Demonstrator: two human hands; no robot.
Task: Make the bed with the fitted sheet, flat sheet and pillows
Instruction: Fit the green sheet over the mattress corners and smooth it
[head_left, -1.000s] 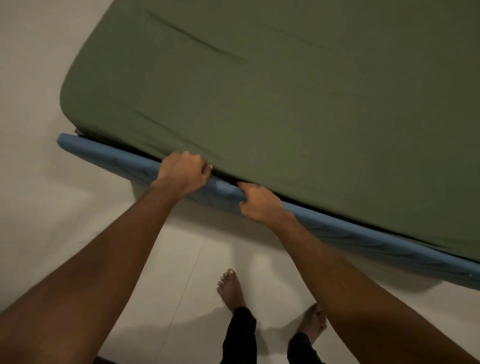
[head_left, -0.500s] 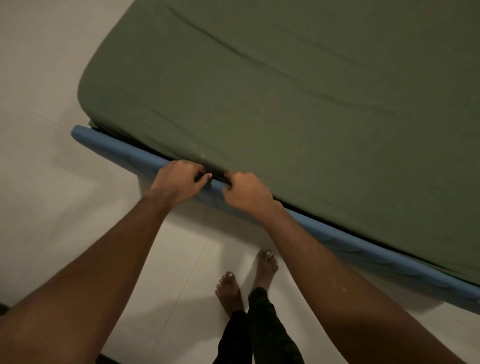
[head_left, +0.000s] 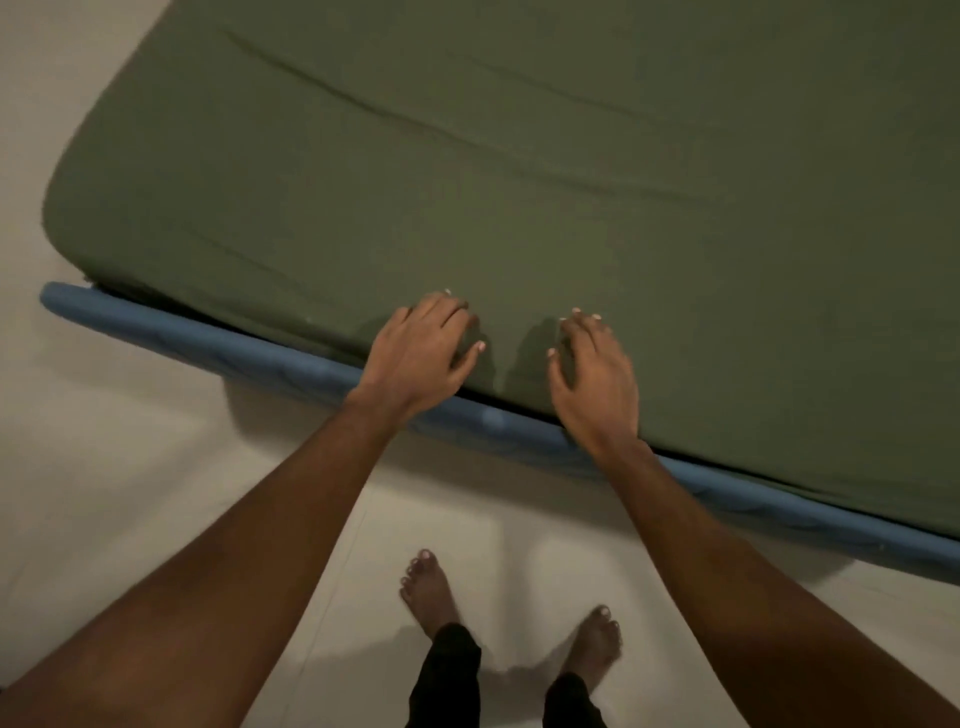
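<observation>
Both hands have come up from the gap at the bed's near edge, where they were tucking cloth, and now lie on top. A green fitted sheet (head_left: 519, 208) covers the bed, filling the far and right of the view, its near-left corner wrapped snugly. One long crease (head_left: 337, 96) crosses it. Under its near edge runs a blue padded bed base (head_left: 208, 338). The left hand (head_left: 423, 356) and right hand (head_left: 595, 379) rest close together by that edge, fingers apart and gently bent, gripping nothing, probably to smooth the cloth. Bare feet (head_left: 428, 592) stand on the pale floor (head_left: 130, 493).
</observation>
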